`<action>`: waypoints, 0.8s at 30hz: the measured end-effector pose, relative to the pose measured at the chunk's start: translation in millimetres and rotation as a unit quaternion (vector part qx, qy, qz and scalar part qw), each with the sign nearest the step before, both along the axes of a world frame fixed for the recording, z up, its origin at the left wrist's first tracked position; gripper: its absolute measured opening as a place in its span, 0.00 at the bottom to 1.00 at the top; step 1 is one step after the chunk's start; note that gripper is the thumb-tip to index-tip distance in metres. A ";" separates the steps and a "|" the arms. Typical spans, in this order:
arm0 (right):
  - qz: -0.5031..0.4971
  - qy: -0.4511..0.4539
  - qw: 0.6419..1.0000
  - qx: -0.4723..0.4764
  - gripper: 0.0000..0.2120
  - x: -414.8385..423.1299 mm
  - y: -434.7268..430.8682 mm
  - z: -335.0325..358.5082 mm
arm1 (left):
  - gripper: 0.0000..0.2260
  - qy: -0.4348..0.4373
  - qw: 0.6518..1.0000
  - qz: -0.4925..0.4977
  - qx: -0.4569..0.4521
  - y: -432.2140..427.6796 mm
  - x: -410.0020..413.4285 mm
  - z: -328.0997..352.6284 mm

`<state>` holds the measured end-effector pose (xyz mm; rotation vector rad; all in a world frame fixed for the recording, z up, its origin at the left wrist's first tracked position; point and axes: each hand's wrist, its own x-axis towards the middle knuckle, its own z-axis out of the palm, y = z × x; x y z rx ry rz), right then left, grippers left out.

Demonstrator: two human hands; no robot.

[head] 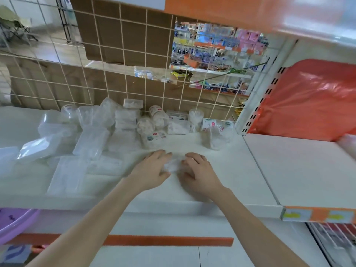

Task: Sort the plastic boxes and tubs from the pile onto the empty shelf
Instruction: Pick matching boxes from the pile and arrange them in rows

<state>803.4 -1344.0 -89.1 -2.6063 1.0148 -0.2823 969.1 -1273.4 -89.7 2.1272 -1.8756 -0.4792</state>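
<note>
A pile of clear plastic boxes covers the left half of the white shelf. Round tubs with labels and small packs stand at the back by the wire grid. In front of them my left hand and my right hand lie on either side of a small clear plastic box on the shelf. Both hands have their fingers curled round its sides. The box is blurred and mostly hidden by the fingers.
A wire grid backed with cardboard closes the rear of the shelf. To the right, a second white shelf carries an orange plastic bag. A purple basin sits lower left. An orange-edged shelf hangs overhead.
</note>
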 end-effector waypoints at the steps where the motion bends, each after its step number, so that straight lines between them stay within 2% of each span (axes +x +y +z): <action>1: -0.004 -0.003 1.000 0.009 0.29 -1.6 -0.1 0.4 | 0.27 0.008 1.000 -0.006 -0.006 -0.8 -0.5 -1.4; 5: -0.022 -0.036 0.998 0.045 0.30 -7.8 -0.2 7.0 | 0.24 0.078 0.995 0.024 -0.058 -1.8 -4.8 3.8; 9: -0.029 -0.101 0.993 0.047 0.23 -8.4 -4.2 14.5 | 0.10 0.218 0.968 0.096 -0.083 -2.0 -7.1 17.8; 10: -0.033 -0.126 0.990 0.047 0.22 -7.4 -4.4 15.9 | 0.09 0.236 0.962 0.109 -0.080 -2.1 -8.0 21.2; 13: -0.051 -0.195 0.977 0.065 0.18 -4.7 -2.3 18.4 | 0.15 0.269 0.952 0.127 -0.076 -2.0 -10.0 27.3; 16: -0.067 -0.207 0.971 0.103 0.16 -0.5 -0.2 19.6 | 0.21 0.330 0.930 0.134 -0.093 -1.0 -10.2 26.7; 22: -0.102 -0.245 0.950 0.164 0.15 4.2 -2.1 24.3 | 0.07 0.365 0.916 0.133 -0.097 3.0 -8.6 25.0; 24: -0.106 -0.258 0.945 0.170 0.14 4.9 -2.1 25.7 | 0.05 0.389 0.905 0.145 -0.096 4.2 -8.8 24.6</action>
